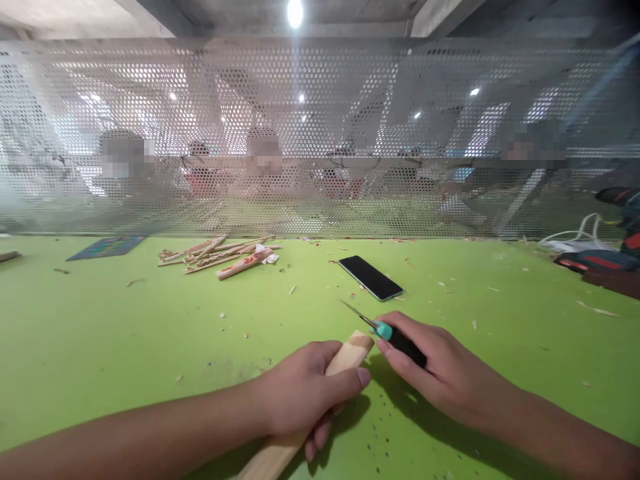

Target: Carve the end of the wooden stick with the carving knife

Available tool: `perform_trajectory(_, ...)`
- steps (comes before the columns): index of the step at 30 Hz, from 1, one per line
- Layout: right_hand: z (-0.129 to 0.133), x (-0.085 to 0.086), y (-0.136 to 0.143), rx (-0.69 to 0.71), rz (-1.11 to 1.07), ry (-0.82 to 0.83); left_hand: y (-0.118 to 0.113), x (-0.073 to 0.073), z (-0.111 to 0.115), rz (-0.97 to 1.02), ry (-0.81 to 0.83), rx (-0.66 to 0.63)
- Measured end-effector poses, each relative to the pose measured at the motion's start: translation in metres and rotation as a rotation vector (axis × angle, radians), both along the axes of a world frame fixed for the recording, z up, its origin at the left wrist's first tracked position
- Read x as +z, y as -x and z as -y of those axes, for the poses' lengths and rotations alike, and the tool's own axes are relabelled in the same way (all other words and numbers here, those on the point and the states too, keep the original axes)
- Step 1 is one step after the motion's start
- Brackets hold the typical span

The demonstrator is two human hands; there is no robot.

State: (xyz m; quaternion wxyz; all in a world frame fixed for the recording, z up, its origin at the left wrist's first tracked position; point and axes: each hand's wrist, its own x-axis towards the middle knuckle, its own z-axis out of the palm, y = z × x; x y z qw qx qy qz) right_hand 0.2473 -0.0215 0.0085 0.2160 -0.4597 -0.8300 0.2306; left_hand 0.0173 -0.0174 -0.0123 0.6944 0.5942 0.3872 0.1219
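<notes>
My left hand [313, 387] is wrapped round a pale wooden stick [350, 353], whose upper end points up and to the right. The stick's lower end runs out of the bottom of the view. Just to the right, my right hand [435, 360] grips a knife [403, 343] with a black and teal handle. Its thin blade points up and to the left, above the stick's end and apart from it. Beyond the blade a black phone [371, 277] lies on the green table [150, 347].
Several thin wooden sticks [215, 253] lie in a pile at the back, near a flat patterned sheet [107, 247]. A power drill [627, 227] and a white cable [575, 235] are at the right edge. A perforated screen [310, 200] stands behind, with people beyond. Wood shavings are scattered about.
</notes>
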Motion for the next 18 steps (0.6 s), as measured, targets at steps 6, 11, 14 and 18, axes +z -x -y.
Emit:
perform_trajectory(6, -0.001, 0.001, 0.0, 0.022, -0.008, 0.069, 0.001, -0.001, 0.0, 0.007, 0.011, 0.018)
perform_trajectory(11, 0.003, -0.005, 0.001, -0.133, -0.223, 0.259, 0.001, 0.0, -0.001, 0.008, -0.006, 0.003)
perform_trajectory(14, 0.007, -0.008, 0.004, -0.076, -0.231, 0.322, 0.001, -0.001, 0.0, 0.036, 0.001, 0.025)
perform_trajectory(18, 0.011, -0.011, 0.008, -0.004, -0.165, 0.248, 0.001, -0.002, 0.0, 0.049, -0.004, 0.021)
